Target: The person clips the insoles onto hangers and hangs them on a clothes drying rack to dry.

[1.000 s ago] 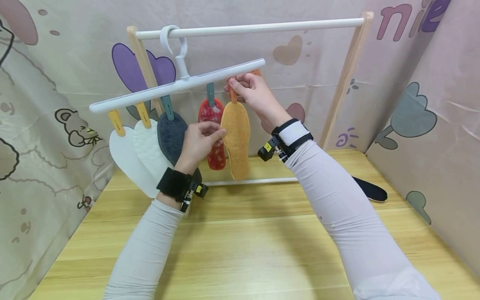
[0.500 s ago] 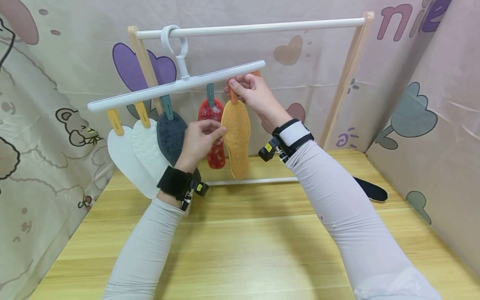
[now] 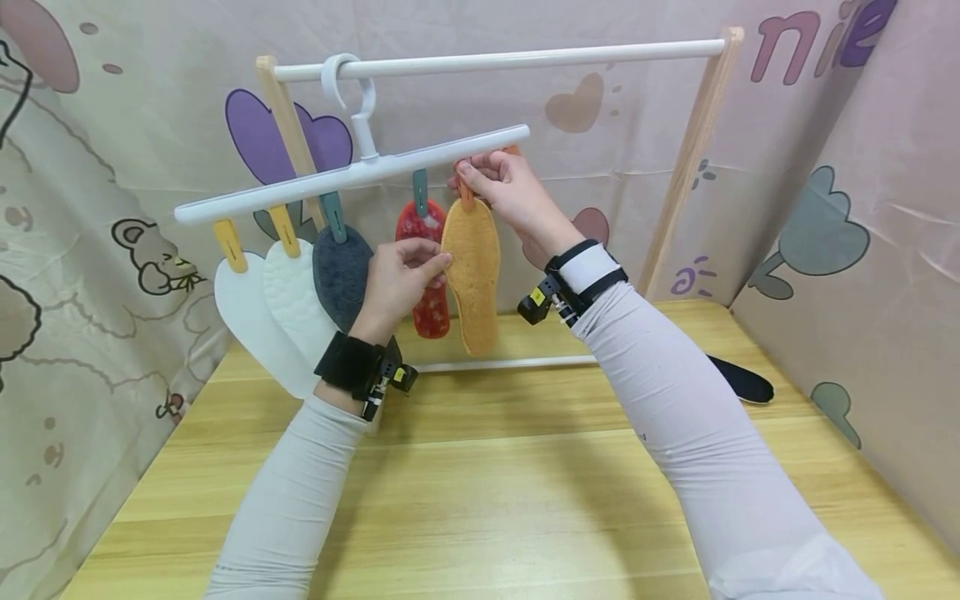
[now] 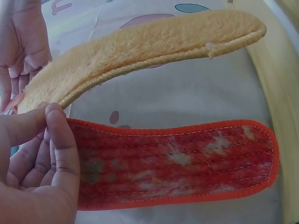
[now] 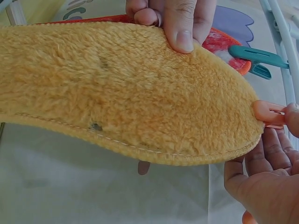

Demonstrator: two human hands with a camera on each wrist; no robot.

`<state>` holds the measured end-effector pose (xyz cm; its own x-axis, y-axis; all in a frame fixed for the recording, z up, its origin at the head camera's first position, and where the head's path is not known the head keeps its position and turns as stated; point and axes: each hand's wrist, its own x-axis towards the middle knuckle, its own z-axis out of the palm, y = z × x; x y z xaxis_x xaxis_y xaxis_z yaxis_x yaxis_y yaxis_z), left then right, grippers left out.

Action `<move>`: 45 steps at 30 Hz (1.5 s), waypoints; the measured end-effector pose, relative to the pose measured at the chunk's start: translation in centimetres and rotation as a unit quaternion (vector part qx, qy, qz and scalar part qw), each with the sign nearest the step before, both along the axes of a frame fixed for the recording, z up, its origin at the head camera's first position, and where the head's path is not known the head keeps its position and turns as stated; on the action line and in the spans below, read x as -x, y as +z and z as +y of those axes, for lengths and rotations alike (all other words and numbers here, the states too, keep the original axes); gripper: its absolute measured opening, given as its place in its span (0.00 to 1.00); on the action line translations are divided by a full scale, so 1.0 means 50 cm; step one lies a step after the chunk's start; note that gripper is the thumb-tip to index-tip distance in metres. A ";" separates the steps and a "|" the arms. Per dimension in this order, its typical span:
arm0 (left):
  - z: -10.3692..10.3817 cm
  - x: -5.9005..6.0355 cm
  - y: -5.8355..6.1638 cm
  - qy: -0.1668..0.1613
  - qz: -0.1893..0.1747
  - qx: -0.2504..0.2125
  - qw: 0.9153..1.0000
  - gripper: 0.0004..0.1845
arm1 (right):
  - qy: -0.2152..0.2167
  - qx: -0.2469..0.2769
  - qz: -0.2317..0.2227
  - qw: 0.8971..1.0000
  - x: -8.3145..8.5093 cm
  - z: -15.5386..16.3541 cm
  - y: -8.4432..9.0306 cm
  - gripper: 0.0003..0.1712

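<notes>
wall: cartoon-print cloth [image 3: 112, 125] | surface: light wooden table [image 3: 487, 483]

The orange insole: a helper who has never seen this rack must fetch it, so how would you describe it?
Find the white hanger hooked on the rack's top rail. Five insoles hang from its clips; the orange insole is the rightmost, beside the red insole. It alone is fuzzy yellow-orange, pinched by the left hand.

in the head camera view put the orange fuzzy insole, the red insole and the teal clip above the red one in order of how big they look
1. Orange fuzzy insole, the longest and widest.
2. Red insole, shorter, though partly hidden by the left hand and hanging slightly farther back.
3. Teal clip, far smaller.
</notes>
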<state>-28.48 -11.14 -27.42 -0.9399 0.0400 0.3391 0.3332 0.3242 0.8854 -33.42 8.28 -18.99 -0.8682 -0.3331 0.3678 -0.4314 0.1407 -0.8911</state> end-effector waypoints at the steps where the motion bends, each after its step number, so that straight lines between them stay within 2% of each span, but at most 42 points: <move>1: 0.000 0.000 0.000 0.000 0.001 0.000 1.000 0.13 | -0.001 -0.001 0.000 1.000 0.000 0.000 0.000 0.22; 15: 0.000 0.001 0.004 0.002 0.008 -0.006 1.000 0.13 | -0.004 -0.012 0.001 1.000 -0.001 0.001 -0.005 0.24; 24: 0.002 0.002 0.000 0.013 -0.008 -0.012 1.000 0.15 | -0.018 -0.014 -0.006 1.000 -0.004 -0.001 -0.010 0.25; 34: -0.004 0.000 -0.003 0.002 -0.030 -0.019 0.999 0.14 | -0.038 -0.034 -0.035 0.998 -0.010 0.006 -0.019 0.27; 40: -0.009 -0.001 -0.003 -0.004 -0.038 -0.023 0.999 0.14 | -0.043 -0.042 -0.043 0.997 -0.011 0.017 -0.029 0.23; 45: -0.014 -0.001 -0.004 -0.003 -0.043 -0.018 0.999 0.15 | -0.036 -0.047 -0.026 0.998 -0.011 0.024 -0.041 0.20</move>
